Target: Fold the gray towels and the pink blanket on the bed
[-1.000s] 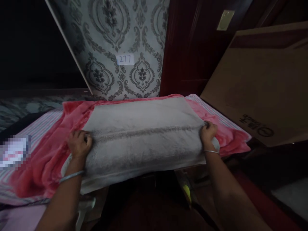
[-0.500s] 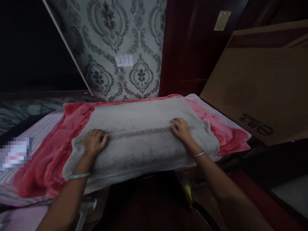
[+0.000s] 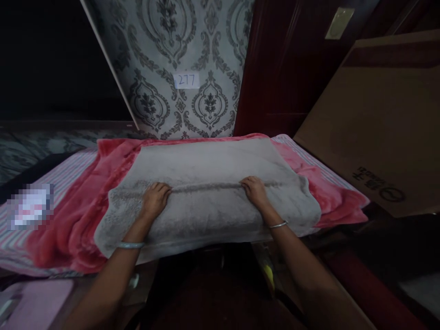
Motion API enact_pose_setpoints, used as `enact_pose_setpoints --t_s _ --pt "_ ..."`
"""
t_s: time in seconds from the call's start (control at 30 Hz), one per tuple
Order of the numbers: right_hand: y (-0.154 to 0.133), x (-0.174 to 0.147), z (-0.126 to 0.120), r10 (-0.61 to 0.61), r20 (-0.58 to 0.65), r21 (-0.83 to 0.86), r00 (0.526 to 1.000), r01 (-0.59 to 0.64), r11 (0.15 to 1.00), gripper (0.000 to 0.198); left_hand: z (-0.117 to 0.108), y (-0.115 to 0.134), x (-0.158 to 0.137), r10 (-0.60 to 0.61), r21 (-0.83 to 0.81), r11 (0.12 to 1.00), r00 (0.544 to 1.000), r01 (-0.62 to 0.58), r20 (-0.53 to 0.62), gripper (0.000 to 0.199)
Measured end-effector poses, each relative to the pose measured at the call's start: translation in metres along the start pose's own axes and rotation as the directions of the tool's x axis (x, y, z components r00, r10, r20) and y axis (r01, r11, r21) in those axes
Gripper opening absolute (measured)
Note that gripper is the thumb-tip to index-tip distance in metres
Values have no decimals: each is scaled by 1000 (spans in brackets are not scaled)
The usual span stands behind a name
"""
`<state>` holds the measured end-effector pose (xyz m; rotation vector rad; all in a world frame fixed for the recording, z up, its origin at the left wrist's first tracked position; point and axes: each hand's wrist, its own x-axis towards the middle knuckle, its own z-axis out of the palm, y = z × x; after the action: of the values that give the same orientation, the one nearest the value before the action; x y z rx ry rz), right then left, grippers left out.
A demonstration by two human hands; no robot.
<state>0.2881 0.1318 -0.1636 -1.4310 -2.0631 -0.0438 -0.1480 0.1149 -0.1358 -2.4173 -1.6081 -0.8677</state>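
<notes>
Grey cloth, one: is lying directly under both hands, over a pink blanket, long axis running left-right; left hand and right hand are resting equally near along its crease, fingers half-curled, pinching or not: cannot tell

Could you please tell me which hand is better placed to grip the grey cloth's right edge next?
Probably the right hand: it rests on the grey cloth nearer that edge than the left hand.
</notes>
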Motion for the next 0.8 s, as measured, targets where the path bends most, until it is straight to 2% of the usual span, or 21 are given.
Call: enact_pose_setpoints --t_s 0.17,0.33,0.47,0.63,0.8 --pt "-3 -1 1 18 -47 -42 999 -20 999 28 -1 3 0 -13 40 999 1000 13 -1 29" --pt "-6 -3 -3 13 -23 -55 1000 -15 998 25 -5 7 -2 -9 109 994 998 3 57 32" --pt "-21 3 -3 -27 0 -35 1000 27 999 29 -9 14 1 30 136 990 998 -38 58 33" --pt "-63 24 15 -97 90 16 991 96 995 30 3 44 20 99 88 990 985 -112 141 30" --pt "-89 35 33 -79 151 6 985 79 997 23 29 79 38 130 67 987 967 -147 217 22"
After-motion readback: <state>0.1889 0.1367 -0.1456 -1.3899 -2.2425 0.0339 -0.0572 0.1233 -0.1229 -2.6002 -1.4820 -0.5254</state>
